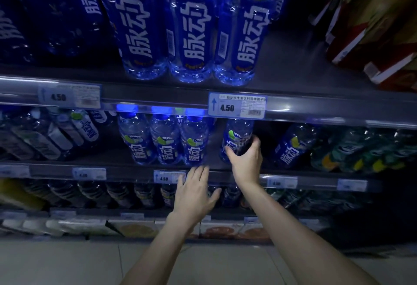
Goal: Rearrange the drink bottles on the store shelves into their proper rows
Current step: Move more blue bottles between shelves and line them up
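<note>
Blue-labelled drinks fill the middle shelf (126,169), where a row of three bottles (165,142) stands upright at the front lip. Just right of them a bare strip of shelf floor lies open, reaching as far as a lone bottle (239,132) under the price tag (237,106) on the rail above. Further right a leaning bottle (291,147) tilts, well apart from the three. The right hand (246,160) grips the lone bottle low on its label, fingers and thumb curled round it. The left hand (194,192) is spread flat and holds nothing. Its fingertips reach the shelf lip below the rightmost bottle of the three, but I cannot tell whether they touch it.
</note>
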Tool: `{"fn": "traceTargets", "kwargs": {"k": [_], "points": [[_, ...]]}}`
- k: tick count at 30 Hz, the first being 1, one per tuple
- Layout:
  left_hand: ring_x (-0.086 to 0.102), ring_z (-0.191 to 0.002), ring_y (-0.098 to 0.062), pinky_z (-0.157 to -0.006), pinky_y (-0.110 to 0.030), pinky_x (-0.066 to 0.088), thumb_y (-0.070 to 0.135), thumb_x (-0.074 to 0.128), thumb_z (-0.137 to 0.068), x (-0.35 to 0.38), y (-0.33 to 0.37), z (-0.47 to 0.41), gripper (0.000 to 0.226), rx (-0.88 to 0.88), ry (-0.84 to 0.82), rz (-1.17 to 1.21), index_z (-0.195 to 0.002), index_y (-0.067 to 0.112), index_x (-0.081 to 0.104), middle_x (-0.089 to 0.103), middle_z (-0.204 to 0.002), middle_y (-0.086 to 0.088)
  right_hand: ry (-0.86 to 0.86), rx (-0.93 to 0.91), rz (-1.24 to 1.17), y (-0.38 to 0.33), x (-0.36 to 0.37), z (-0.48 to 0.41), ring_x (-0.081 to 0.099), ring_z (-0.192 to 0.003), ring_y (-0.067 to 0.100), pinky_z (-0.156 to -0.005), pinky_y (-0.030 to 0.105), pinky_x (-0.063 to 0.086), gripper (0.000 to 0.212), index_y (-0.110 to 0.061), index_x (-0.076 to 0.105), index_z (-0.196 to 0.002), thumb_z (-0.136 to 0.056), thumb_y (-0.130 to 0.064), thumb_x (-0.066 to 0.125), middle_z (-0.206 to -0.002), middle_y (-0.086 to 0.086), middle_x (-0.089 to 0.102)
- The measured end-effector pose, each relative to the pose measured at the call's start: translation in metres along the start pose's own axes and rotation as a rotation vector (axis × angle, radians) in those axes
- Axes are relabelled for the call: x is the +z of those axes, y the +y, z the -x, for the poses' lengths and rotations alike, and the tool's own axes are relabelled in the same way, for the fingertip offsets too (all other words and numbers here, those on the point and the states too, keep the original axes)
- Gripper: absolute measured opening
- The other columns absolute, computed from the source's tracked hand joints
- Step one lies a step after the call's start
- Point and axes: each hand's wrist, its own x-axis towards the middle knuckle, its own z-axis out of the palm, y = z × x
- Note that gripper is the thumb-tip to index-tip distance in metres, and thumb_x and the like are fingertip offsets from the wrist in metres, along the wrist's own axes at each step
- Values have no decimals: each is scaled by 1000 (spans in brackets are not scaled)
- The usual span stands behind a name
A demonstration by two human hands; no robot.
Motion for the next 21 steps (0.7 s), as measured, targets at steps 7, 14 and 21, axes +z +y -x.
{"fn": "traceTargets", "kwargs": {"k": [7,14,21], "points": [[25,-139,-15,-111,-43,22,61,37,-87,-1,-3,1,73,25,-29,-15,-146,20,26,34,-150,4,0,-16,-18,1,-3,-2,57,-111,27,-85,19,36,67,-7,49,-126,-71,-22,85,-122,10,61],[19,-143,-15,-114,-45,18,60,38,-88,-3,-5,1,74,32,-67,15,-148,20,22,29,-154,4,-117,-24,-29,5,-15,-4,56,-114,20,-95,37,46,69,-19,50,-127,-69,-28,87,-124,0,63],[22,-140,-14,-113,-44,21,59,39,-88,-7,-3,2,72,60,-56,23,-146,20,24,31,-152,5,-234,-80,-50,8,-19,-3,65,-102,8,-91,35,53,63,-29,56,-117,-63,-31,90,-108,-10,69]]}}
